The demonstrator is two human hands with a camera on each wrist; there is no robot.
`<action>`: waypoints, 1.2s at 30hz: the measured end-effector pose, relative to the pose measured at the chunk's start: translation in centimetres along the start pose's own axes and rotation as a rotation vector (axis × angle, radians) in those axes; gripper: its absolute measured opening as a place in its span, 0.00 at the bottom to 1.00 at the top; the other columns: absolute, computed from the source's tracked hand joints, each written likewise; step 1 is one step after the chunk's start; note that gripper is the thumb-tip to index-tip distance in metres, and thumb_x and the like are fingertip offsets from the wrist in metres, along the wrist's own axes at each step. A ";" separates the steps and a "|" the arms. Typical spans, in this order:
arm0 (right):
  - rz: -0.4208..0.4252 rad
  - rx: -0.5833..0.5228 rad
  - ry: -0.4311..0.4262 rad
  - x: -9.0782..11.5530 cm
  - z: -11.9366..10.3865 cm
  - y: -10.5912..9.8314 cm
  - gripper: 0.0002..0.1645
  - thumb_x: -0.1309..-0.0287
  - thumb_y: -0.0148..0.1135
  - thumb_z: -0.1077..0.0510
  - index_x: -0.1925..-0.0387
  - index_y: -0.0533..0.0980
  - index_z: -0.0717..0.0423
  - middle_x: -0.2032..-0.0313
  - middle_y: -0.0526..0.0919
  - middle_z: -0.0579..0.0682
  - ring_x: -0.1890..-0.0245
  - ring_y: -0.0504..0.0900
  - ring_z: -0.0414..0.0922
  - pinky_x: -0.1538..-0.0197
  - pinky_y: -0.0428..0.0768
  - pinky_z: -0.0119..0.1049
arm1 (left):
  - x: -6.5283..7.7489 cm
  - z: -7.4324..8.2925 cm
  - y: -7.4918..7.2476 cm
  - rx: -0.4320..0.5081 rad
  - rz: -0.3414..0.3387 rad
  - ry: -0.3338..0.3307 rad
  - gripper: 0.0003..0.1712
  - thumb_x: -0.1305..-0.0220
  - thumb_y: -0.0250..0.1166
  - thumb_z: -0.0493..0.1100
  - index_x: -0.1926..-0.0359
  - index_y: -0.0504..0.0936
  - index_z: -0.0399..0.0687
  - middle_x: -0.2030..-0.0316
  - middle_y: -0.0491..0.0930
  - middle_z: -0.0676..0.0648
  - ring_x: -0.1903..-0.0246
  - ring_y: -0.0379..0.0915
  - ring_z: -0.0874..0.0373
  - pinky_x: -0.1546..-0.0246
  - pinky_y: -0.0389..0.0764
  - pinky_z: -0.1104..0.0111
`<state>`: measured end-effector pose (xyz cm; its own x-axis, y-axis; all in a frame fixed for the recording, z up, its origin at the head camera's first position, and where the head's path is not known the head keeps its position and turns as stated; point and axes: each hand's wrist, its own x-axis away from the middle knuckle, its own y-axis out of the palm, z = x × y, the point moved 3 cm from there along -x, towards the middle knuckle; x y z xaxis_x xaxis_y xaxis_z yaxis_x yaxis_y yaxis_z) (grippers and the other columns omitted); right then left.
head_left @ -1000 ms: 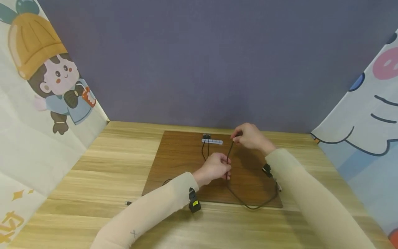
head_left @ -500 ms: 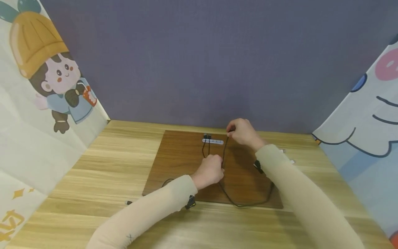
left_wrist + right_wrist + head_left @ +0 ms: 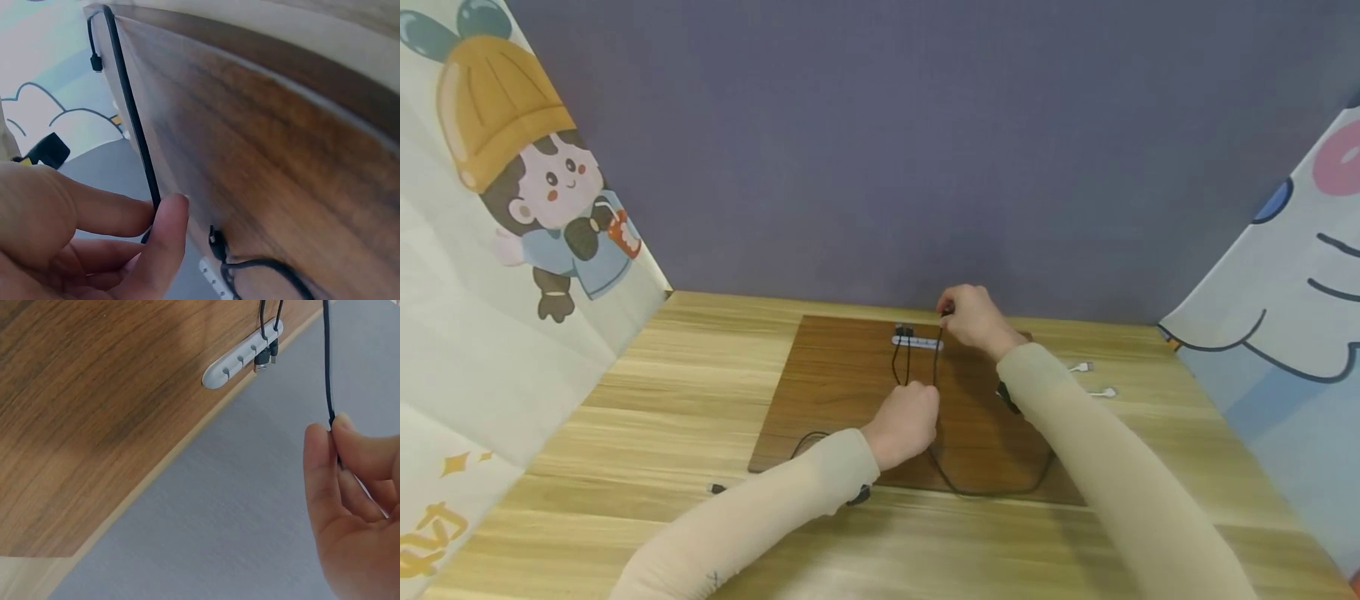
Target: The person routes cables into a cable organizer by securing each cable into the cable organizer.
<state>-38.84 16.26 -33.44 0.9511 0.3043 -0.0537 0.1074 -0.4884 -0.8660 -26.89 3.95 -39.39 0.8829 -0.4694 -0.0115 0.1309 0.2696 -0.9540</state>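
Note:
A black cable (image 3: pixel 936 367) is drawn taut between my two hands above a dark wooden board (image 3: pixel 842 392). My right hand (image 3: pixel 976 321) pinches it near its upper end with thumb and forefinger, and the plug is mostly hidden in the fingers. Lower down, my left hand (image 3: pixel 119 231) pinches the same cable between thumb and fingertip. A pale cable clip strip (image 3: pixel 242 356) lies at the board's far edge, left of my right hand. Two black cables with plugs (image 3: pixel 262 357) sit in slots at one end of it; its other slots hold nothing.
Two white plugs (image 3: pixel 1103 392) lie on the light wood table (image 3: pixel 625 433) to the right of the board. A black plug (image 3: pixel 717 488) rests by the left forearm. The held cable loops along the board's front edge. A grey-blue wall (image 3: pixel 880 167) stands close behind.
Both hands have shifted left with the cable, bringing the right hand nearer the clip strip. The white plugs on the right have come into view from behind the right sleeve.

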 end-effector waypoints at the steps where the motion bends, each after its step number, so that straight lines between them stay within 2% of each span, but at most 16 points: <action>1: 0.000 0.000 -0.001 -0.1 0.0 0.1 0.12 0.33 0.64 0.65 0.49 0.81 0.61 0.51 0.83 0.59 0.51 0.82 0.55 0.52 0.82 0.47 | 0.0 0.1 0.0 -0.042 0.012 0.015 0.05 0.38 0.66 0.29 0.70 0.82 0.40 0.75 0.81 0.45 0.80 0.75 0.60 0.81 0.79 0.71; 5: 0.014 0.010 -0.001 -0.7 -0.1 0.5 0.12 0.34 0.64 0.66 0.49 0.81 0.61 0.52 0.84 0.59 0.50 0.82 0.55 0.51 0.82 0.48 | -0.1 0.6 0.2 -0.233 0.056 0.075 0.04 0.36 0.66 0.32 0.68 0.85 0.41 0.72 0.82 0.44 0.73 0.82 0.58 0.76 0.84 0.70; 8: 0.025 0.018 0.001 -1.2 0.0 0.9 0.12 0.34 0.64 0.66 0.50 0.81 0.61 0.53 0.84 0.58 0.51 0.82 0.55 0.52 0.82 0.48 | -0.2 0.8 0.4 -0.294 0.061 0.093 0.04 0.35 0.66 0.33 0.66 0.86 0.41 0.70 0.82 0.43 0.69 0.84 0.55 0.74 0.85 0.69; 14: 0.028 0.049 -0.020 -2.4 0.4 1.8 0.11 0.34 0.64 0.66 0.51 0.82 0.62 0.54 0.85 0.58 0.52 0.82 0.56 0.51 0.82 0.48 | -0.8 0.6 0.6 -0.314 0.009 0.090 0.03 0.35 0.68 0.34 0.66 0.87 0.45 0.70 0.83 0.46 0.67 0.82 0.57 0.70 0.85 0.70; 18: 0.032 0.059 -0.023 -2.8 0.5 2.4 0.13 0.35 0.64 0.66 0.50 0.82 0.64 0.55 0.85 0.59 0.52 0.82 0.56 0.52 0.82 0.48 | -1.1 0.3 0.5 -0.319 -0.022 0.059 0.03 0.35 0.69 0.35 0.66 0.87 0.47 0.70 0.83 0.48 0.67 0.82 0.58 0.73 0.84 0.70; 30: -0.017 0.050 -0.009 -3.8 0.1 4.1 0.15 0.34 0.64 0.66 0.47 0.81 0.65 0.52 0.83 0.59 0.53 0.82 0.55 0.53 0.83 0.46 | -1.7 0.1 0.6 -0.305 -0.022 0.033 0.03 0.36 0.69 0.36 0.67 0.88 0.48 0.68 0.86 0.49 0.63 0.83 0.57 0.68 0.86 0.67; 36: -0.025 0.071 0.008 -4.4 0.6 4.9 0.15 0.35 0.65 0.66 0.48 0.81 0.64 0.52 0.83 0.60 0.52 0.82 0.55 0.52 0.83 0.46 | -1.9 0.1 0.8 -0.323 -0.037 -0.001 0.04 0.36 0.70 0.38 0.68 0.88 0.49 0.70 0.85 0.50 0.68 0.83 0.59 0.74 0.84 0.69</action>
<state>-42.69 13.01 -37.80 0.9506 0.3092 -0.0284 0.1103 -0.4217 -0.9000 -28.40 5.18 -40.10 0.8809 -0.4726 0.0249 0.0131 -0.0283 -0.9995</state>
